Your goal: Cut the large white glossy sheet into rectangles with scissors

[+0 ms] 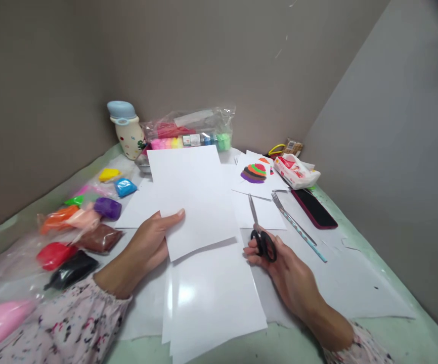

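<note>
My left hand (156, 237) pinches the lower left edge of a white sheet of paper (194, 194), thumb on top and fingers underneath. The sheet is lifted and tilted above several other white sheets (219, 298) on the table. To its right, my right hand (279, 263) grips a pair of scissors (259, 235) by the black handles. The scissors' blades look closed and point away from me, apart from the paper.
Soft clay in bags, such as a red packet (55, 256), lies at left. Behind are a bottle (126, 131) and a clear bag (192, 126). At right are a coloured drawing (254, 173), a fork (297, 225), a phone (314, 208) and a tissue pack (297, 171).
</note>
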Action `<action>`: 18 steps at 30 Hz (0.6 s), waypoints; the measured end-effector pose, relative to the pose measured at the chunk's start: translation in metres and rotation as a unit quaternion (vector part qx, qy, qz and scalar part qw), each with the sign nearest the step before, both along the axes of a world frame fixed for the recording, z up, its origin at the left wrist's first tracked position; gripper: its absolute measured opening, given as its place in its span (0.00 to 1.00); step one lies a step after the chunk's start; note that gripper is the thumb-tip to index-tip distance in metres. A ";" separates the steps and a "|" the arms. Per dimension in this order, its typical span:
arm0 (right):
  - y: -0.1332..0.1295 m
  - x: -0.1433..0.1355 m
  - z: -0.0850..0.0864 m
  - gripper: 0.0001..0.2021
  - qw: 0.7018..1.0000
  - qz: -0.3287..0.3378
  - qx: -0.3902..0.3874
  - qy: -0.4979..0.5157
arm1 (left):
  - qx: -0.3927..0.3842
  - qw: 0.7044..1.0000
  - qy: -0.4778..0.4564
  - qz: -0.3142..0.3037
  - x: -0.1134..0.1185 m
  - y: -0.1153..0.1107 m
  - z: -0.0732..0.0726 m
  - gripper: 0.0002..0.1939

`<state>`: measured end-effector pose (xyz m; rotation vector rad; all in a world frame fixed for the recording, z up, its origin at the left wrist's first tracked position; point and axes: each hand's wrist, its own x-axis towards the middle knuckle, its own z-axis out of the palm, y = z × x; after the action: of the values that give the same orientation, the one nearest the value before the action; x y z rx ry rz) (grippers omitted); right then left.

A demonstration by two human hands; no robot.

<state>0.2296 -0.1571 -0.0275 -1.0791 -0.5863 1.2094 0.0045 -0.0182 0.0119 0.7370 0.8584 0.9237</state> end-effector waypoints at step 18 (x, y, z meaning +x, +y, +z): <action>-0.037 0.014 -0.019 0.23 0.861 0.021 0.048 -0.506 | -0.021 0.997 -0.079 0.006 0.000 0.004 0.001 0.18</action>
<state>0.2437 -0.1943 -0.0470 -1.5941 -1.4566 0.5442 0.0043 -0.0143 0.0129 0.6149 0.7402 0.9587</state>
